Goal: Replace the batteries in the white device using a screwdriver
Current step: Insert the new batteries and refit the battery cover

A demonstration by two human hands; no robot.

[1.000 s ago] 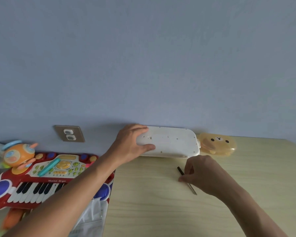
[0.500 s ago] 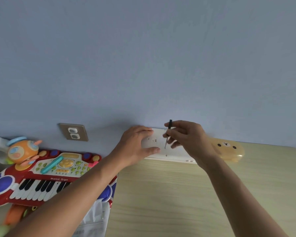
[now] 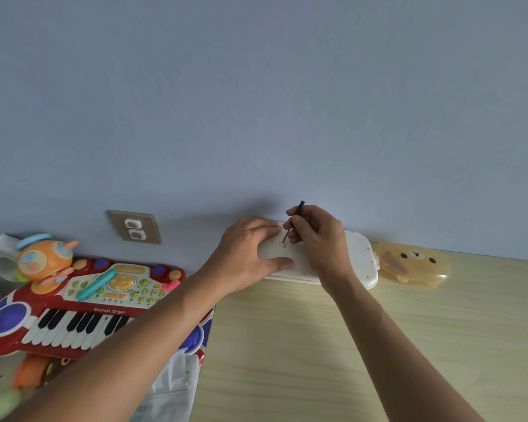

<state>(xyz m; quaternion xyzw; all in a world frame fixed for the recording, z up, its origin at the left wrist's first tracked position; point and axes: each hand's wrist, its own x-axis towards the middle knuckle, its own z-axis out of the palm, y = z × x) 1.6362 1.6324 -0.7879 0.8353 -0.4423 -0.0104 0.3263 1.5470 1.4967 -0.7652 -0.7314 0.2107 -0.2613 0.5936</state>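
The white device (image 3: 358, 257) lies face down on the wooden table (image 3: 317, 345), against the blue wall. My left hand (image 3: 246, 254) presses on its left end, thumb along the near edge. My right hand (image 3: 317, 236) pinches a thin screwdriver (image 3: 292, 222) with a black handle. The shaft slants down to the left, and its tip sits at a small screw recess on the device's back. Much of the device's middle is hidden under my hands.
A translucent orange bear-face case (image 3: 413, 264) lies just right of the device. A red toy keyboard (image 3: 83, 303) with an orange figure (image 3: 43, 260) fills the left side. Clear plastic bags (image 3: 171, 388) lie below it. A wall socket (image 3: 134, 228) is on the wall.
My right hand picked the screwdriver up from the table, carried it to the device, and now holds its tip at the screw. My left hand stayed on the device.
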